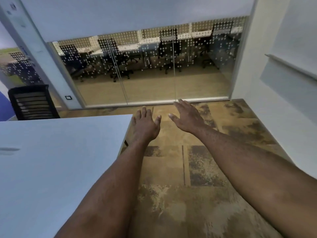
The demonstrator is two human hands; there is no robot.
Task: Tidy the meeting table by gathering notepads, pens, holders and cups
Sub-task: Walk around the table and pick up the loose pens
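Note:
Both arms stretch forward over the floor beside the white meeting table (60, 152). My left hand (145, 124) hovers just past the table's far right corner, palm down, fingers spread, holding nothing. My right hand (187, 115) is a little further right and ahead, also flat with fingers apart and nothing in it. No notepads, pens, holders or cups show in this view. Only a faint dark smudge (9, 149) lies on the tabletop at the left edge; I cannot tell what it is.
A black slatted office chair (32, 102) stands beyond the table's far left end. A glass wall (149, 66) with sliding doors closes the room ahead. Patterned brown carpet (197, 169) covers the floor to the right, bounded by a white wall (283, 83).

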